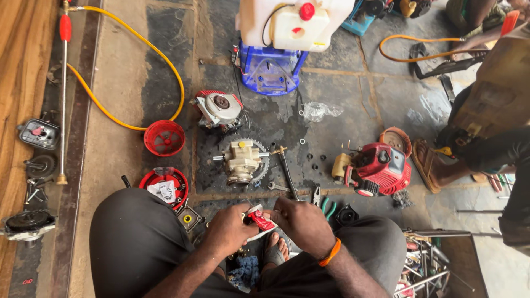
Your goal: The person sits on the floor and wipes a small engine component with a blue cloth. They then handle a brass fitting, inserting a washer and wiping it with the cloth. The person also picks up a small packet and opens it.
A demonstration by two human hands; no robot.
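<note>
My left hand (229, 227) and my right hand (301, 221) meet in front of my knees, and both grip a small red and white tube (259, 219). The right wrist wears an orange band (331, 253). Just beyond the hands a beige metal pump body (241, 160) lies on a toothed sprocket on the stone floor. A spanner (287, 174) and pliers (318, 194) lie to the right of it. My bare foot (274, 251) shows under the hands.
A red small engine (378, 168) sits at the right, another engine part (220, 108) and a red fan cover (164, 137) at the left. A white sprayer tank on a blue base (273, 69) stands ahead. Another person's sandalled foot (433, 165) is at the right. Yellow hose (138, 41) curls left.
</note>
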